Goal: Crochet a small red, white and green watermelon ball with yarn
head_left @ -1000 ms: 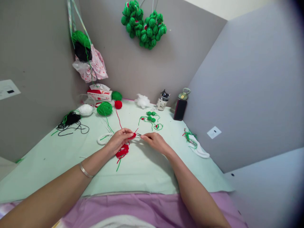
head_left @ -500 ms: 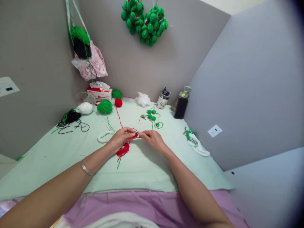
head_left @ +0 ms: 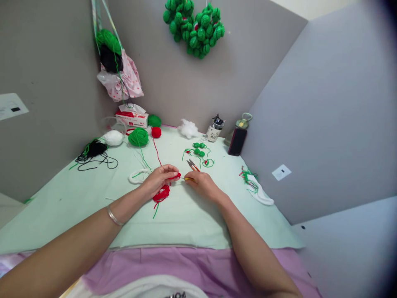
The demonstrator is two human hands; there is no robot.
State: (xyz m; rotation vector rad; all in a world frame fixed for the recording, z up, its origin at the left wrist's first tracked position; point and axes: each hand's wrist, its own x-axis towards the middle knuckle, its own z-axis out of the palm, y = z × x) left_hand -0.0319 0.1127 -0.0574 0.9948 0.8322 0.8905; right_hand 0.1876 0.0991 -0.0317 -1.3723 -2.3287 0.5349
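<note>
My left hand (head_left: 159,179) pinches a small red crocheted piece (head_left: 178,176) between thumb and fingers. My right hand (head_left: 200,182) is closed around the yellow handle of a crochet hook (head_left: 187,179), whose thin shaft reaches left to the red piece. Small scissors (head_left: 192,165) with dark blades and an orange part stick out beyond the right hand, pointing up and left; their lower end is hidden, and they seem to be tucked in that hand. Under my left wrist lies a loose bundle of red yarn (head_left: 161,193) with a green tail.
Green (head_left: 138,137) and red (head_left: 156,132) yarn balls stand behind, strands running toward my left hand. Small green crocheted balls (head_left: 199,152) lie ahead. A phone (head_left: 237,141) leans at back right; tangled black yarn (head_left: 94,150) lies left. Green crocheted clusters (head_left: 201,31) hang above.
My right hand has drawn slightly right, away from the left, baring the hook's shaft. The scissors now show pointing away from me. The whole view has shifted a little.
</note>
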